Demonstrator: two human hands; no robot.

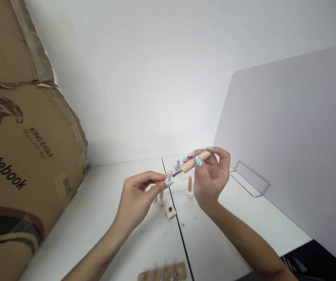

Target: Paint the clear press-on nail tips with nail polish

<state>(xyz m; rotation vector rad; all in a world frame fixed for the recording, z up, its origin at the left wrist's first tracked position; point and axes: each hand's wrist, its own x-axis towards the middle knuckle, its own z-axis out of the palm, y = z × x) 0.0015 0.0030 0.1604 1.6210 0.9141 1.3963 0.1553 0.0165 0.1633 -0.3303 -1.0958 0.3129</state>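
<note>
My left hand point(140, 191) pinches a small clear, curved piece point(169, 178) between thumb and fingertips; its exact kind is hard to make out. From the right, my right hand point(210, 175) grips a nail polish brush point(195, 161) by its long peach handle. The dark brush tip points down and left, close to the clear piece; whether they touch I cannot tell. Below the hands stands an uncapped nail polish bottle point(170, 212) with a dark neck. A capped peach bottle point(189, 192) is beside my right wrist, and another bottle point(161, 199) is partly behind my left hand.
A bluish bottle with a grey cap point(177, 165) stands farther back. At the near edge lies a brown board point(182, 269) with clear pieces on it. Cardboard boxes point(24, 156) fill the left side. A grey panel point(288, 136) with a wire stand point(252, 195) rises on the right.
</note>
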